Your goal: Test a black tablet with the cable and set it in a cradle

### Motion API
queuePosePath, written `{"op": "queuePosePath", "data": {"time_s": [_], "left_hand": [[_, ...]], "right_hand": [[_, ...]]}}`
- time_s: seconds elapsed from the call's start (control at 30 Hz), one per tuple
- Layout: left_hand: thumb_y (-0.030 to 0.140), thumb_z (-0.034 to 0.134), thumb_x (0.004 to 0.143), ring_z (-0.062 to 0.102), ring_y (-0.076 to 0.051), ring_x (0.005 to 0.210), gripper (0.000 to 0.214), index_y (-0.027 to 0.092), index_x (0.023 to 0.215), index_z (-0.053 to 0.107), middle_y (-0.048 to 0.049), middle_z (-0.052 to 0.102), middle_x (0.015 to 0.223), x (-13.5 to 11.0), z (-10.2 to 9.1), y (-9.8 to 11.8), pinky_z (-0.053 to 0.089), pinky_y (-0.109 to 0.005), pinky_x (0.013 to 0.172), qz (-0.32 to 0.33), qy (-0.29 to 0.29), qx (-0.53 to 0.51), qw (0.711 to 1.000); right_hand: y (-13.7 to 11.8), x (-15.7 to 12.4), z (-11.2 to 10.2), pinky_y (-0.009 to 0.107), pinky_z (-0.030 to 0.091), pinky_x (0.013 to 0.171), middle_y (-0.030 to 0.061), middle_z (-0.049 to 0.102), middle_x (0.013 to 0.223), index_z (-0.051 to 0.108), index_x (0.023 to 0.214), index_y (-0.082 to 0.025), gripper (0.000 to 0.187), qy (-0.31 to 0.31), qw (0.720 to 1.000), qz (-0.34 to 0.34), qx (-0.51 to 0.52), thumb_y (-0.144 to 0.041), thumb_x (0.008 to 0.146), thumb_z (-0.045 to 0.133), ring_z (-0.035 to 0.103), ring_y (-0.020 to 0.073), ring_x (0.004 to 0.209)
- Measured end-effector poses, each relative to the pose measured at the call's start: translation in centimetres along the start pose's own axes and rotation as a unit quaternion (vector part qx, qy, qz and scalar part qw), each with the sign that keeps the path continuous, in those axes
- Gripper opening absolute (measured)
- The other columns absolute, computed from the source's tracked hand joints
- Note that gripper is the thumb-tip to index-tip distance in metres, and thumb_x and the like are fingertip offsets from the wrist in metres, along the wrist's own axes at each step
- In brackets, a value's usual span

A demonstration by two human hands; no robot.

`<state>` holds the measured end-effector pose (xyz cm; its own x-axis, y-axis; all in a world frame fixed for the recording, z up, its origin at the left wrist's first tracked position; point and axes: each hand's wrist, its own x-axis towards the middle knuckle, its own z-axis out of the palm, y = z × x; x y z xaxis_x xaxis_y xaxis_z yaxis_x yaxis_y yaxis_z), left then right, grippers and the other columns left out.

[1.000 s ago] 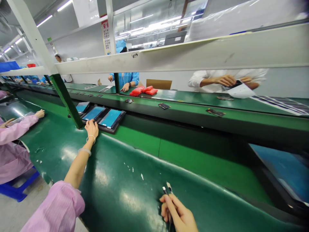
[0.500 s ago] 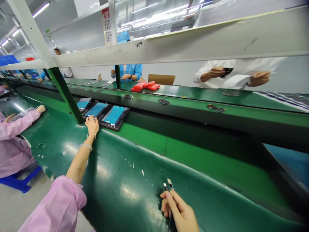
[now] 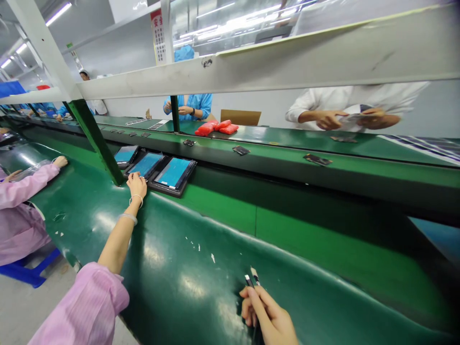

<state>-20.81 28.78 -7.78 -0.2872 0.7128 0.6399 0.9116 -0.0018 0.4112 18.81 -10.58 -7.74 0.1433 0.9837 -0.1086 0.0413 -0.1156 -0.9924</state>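
Note:
My left hand reaches to the near edge of the middle black tray, fingers bent and apart at its rim. I cannot tell how firmly they touch it. In that tray lies a flat panel with a blue face. A second tray with a similar blue-faced panel sits just right of my hand, and a third is partly behind the green post. My right hand, low over the green bench, is closed around black tweezers with pale tips pointing away from me.
A green post stands left of the trays, below a white crossbar. The green belt runs beyond the bench. Small dark parts lie on the ledge. Red packets and co-workers are across; a pink-sleeved arm is left.
The belt seam and the trays have shifted slightly to the right. My left hand stays almost in place, and my right hand has barely moved. The white-sleeved person's hands have come together.

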Motion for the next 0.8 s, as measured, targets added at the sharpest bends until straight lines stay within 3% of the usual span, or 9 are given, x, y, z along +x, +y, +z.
{"op": "queuePosePath", "data": {"time_s": [0.33,0.8], "left_hand": [[0.037,0.055,0.101,0.055,-0.027,0.116,0.03,0.014,0.121,0.059,-0.0109,0.059,0.124,0.1,-0.2,0.1,0.041,-0.052,0.106,0.067,-0.055,-0.024,0.996],[0.035,0.057,0.1,0.053,-0.028,0.116,0.027,0.014,0.115,0.06,-0.0103,0.059,0.117,-0.3,-1.5,1.1,0.043,-0.051,0.102,0.074,-0.045,-0.008,0.996]], "right_hand": [[0.1,0.0,-0.1,0.031,0.047,0.054,0.0018,0.064,0.057,0.069,0.083,-0.021,0.047,0.002,1.0,0.003,0.008,-0.065,0.092,0.054,0.059,0.0197,0.052],[0.5,0.2,-0.1,0.031,0.046,0.053,0.0018,0.064,0.056,0.069,0.083,-0.02,0.05,0.009,1.0,0.003,0.008,-0.067,0.091,0.054,0.058,0.0196,0.051]]}}
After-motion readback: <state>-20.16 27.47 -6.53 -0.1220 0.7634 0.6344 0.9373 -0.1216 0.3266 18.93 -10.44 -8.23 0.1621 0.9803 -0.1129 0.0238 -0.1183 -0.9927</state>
